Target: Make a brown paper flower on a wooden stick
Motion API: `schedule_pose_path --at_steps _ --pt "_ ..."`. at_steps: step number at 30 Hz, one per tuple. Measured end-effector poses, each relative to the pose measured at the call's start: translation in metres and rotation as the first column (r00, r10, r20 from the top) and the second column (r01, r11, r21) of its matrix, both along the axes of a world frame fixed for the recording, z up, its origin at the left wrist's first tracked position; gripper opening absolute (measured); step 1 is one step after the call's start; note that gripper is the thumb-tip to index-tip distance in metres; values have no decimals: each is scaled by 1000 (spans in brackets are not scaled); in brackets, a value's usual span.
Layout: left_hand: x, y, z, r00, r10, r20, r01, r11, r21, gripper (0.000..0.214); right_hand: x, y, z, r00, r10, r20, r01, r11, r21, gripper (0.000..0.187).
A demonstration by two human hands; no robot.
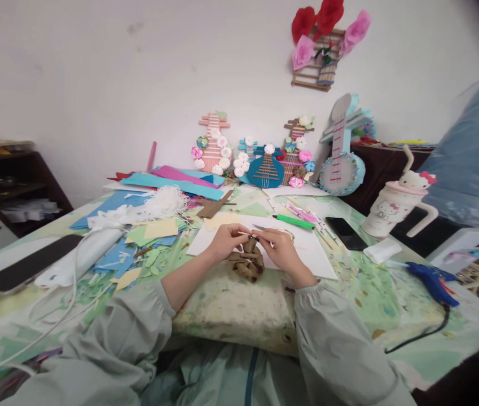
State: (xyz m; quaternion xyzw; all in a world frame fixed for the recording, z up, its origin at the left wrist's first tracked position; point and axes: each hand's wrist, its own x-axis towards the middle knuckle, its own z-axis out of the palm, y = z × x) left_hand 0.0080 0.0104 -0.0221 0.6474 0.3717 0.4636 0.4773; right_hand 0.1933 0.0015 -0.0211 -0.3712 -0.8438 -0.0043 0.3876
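A brown crumpled paper flower (248, 269) hangs below my two hands, close to the table's front edge. My left hand (228, 239) pinches the flower's gathered upper end, with a thin pale stick or strip between the fingertips. From the other side my right hand (279, 245) pinches the same gathered end, its fingertips nearly touching the left ones. Dark nails show between the hands. Scissors lie behind the right hand, their blade (258, 227) pointing left. Under the hands is a sheet of white paper (319, 260).
At left are paper scraps (157, 256), white string (165, 203) and a dark phone (31, 262). A green marker (294, 221), a black phone (345, 233), a handled cup (391, 208) and a blue glue gun (431, 282) lie rightward. Paper instruments (266, 169) line the wall.
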Motion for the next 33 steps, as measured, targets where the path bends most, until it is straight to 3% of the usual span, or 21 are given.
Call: schedule_pose_path --at_steps 10,17,33 --pt "0 0 1 999 -47 2 47 997 55 27 0 0 -1 1000 9 -10 -9 1000 -3 19" --pt "0 3 -2 1000 -14 -8 14 998 55 24 3 4 -4 982 -185 34 186 982 -27 23" --pt "-1 0 4 981 57 -185 -37 993 113 27 1 2 -2 988 -145 -47 148 987 58 20"
